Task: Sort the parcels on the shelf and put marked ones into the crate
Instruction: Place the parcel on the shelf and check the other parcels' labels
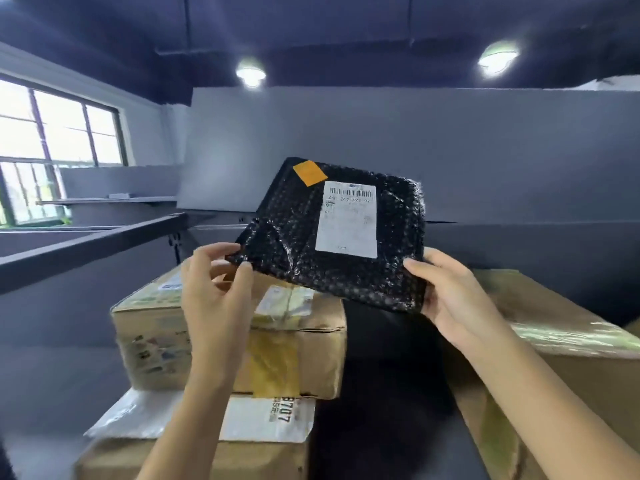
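Head view. Black bubble-wrap parcel (346, 233) held up in the air above the boxes, face toward the camera, tilted so its top edge leans left. Long axis hard to judge; it looks roughly square. White shipping label (347, 219) on the face: barcode at top, a printed line under it reading about "247", the rest too blurred to read. Orange sticker (310, 172) at the upper left corner, no writing visible.

Left hand (216, 289) pinches the parcel's lower left corner between thumb and fingers. Right hand (446, 289) is clamped on the lower right corner, thumb on the front.

Below: upper cardboard box (221, 330) with yellow tape, stacked on a lower cardboard box (194, 459) whose white label (273, 419) shows "8707". Large cardboard box (554, 358) at right.
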{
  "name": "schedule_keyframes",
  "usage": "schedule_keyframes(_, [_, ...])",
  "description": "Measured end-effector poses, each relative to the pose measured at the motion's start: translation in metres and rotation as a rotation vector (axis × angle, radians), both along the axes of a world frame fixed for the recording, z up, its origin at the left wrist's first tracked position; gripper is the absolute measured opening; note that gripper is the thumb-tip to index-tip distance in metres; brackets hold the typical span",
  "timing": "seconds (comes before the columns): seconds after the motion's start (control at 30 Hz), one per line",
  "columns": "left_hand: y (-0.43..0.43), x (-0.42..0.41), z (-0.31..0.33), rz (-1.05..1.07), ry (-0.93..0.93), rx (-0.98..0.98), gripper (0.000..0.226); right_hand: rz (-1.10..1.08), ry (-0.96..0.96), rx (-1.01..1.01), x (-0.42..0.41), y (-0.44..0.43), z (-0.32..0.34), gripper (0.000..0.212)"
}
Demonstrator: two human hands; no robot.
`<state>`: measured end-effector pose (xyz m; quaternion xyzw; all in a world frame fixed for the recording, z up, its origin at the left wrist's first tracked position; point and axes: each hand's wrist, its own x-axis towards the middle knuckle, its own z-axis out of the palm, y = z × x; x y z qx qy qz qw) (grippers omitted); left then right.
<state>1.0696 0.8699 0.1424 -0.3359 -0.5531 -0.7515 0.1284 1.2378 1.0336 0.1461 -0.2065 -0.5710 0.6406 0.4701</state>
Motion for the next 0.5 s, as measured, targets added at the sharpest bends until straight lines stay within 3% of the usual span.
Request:
schedule_keyframes(0.07, [-0.015,-0.013,0.003,0.183,0.138,-0.122,0.018,0.074,0.003,-0.04,-0.026,-0.004,-0.001,0.018])
schedule_keyframes(0.17, [-0.037,-0.031,0.003,0.341,0.191,-0.169,0.019,0.158,-0.009,-0.091,-0.06,-0.011,-0.003,0.017])
schedule_keyframes(0.37, [-0.068,-0.047,-0.008,0.397,0.274,-0.319,0.02,0.227,-0.14,-0.098,-0.114,-0.018,0.008,0.003])
schedule_keyframes(0.4, [-0.071,-0.048,-0.01,0.4,0.285,-0.343,0.019,0.222,-0.192,-0.057,-0.12,-0.018,0.008,0.006])
schedule_keyframes(0.5, [-0.078,-0.052,-0.014,0.41,0.307,-0.387,0.016,0.135,-0.43,0.186,-0.125,-0.016,0.005,0.046])
